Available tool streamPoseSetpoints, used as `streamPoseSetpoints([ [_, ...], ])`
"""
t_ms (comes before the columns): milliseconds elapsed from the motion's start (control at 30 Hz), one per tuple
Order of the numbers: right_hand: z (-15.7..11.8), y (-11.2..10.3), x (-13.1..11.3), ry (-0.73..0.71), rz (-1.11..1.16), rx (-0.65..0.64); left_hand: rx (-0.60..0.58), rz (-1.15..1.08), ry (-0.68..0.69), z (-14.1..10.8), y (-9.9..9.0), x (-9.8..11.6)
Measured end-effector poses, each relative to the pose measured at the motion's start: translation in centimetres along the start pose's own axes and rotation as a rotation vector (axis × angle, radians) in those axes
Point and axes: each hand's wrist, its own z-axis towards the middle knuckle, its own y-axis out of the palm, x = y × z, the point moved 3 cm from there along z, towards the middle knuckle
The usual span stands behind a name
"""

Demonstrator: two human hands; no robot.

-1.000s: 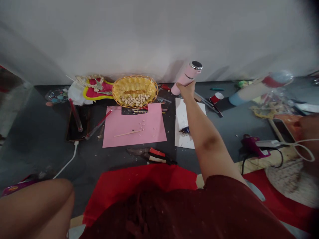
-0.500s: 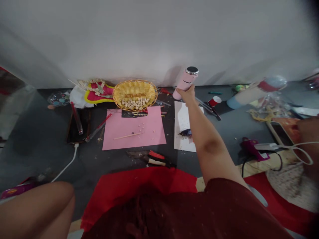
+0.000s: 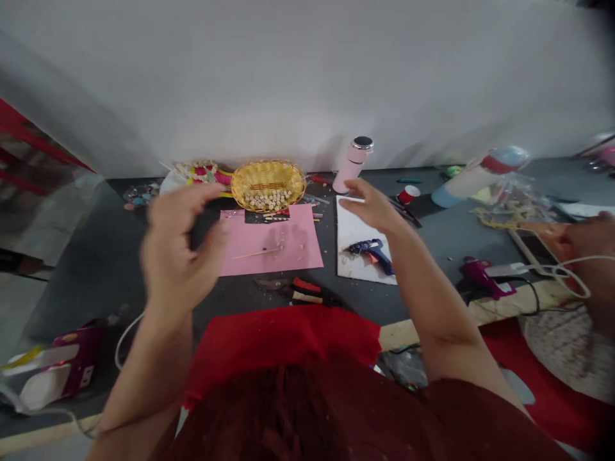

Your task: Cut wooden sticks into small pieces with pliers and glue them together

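My left hand (image 3: 180,246) is raised and blurred at the left of the pink sheet (image 3: 307,246), its fingers apart with nothing in them. My right hand (image 3: 369,203) is open just in front of the pink bottle (image 3: 350,168), which stands upright near the wall. Under that wrist, a blue glue gun (image 3: 372,248) lies on a white board (image 3: 350,269). A thin stick (image 3: 254,253) and small bits lie on the pink sheet. Behind it, a yellow wicker basket (image 3: 262,176) holds several small pale pieces.
Pliers (image 3: 307,291) lie near the table's front edge. Further right are a red spool (image 3: 408,194), a large white-and-blue bottle (image 3: 473,182), a purple glue gun (image 3: 485,278) and another person's hand (image 3: 593,237). A purple device (image 3: 79,358) sits at the lower left.
My right hand has let go of the pink bottle and come down in front of it. My left hand has come up into view from the lower left. The view has shifted slightly.
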Motion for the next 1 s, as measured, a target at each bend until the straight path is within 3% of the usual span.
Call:
streamPoseSetpoints([
  [100, -5.7, 2.6, -4.7, -0.15, 0.059, -0.238, -0.314, 0.394, 0.112, -0.4, 3.8, -5.0],
  [167, -8.9, 4.6, -6.2, -0.238, 0.02, -0.331, -0.476, 0.592, 0.087, -1.3, 6.0, -8.9],
  [233, -11.3, 6.4, -6.7, -0.265, -0.024, -0.359, -0.573, 0.81, 0.014, -2.5, 7.3, -12.0],
  [333, -13.6, 8.5, -6.8, -0.269, -0.012, -0.375, -0.67, 1.008, -0.01, -4.0, 7.9, -14.0],
  [433, -15.1, 10.0, -6.9, -0.275, 0.043, -0.377, -0.649, 1.072, 0.019, -4.6, 7.8, -13.9],
  [533, -15.8, 11.2, -7.1, -0.303, 0.094, -0.346, -0.538, 1.037, 0.072, -5.0, 7.2, -12.9],
  [600, -15.5, 11.9, -7.0, -0.312, 0.13, -0.242, -0.434, 0.977, 0.084, -5.4, 6.5, -12.0],
  [767, -14.2, 13.2, -5.9, -0.317, 0.093, 0.2, -0.208, 0.877, 0.124, -7.5, 4.9, -10.7],
  [1000, -14.8, 13.8, -4.9, -0.462, -0.067, 0.314, -0.155, 0.825, 0.187, -8.5, 4.3, -12.5],
])
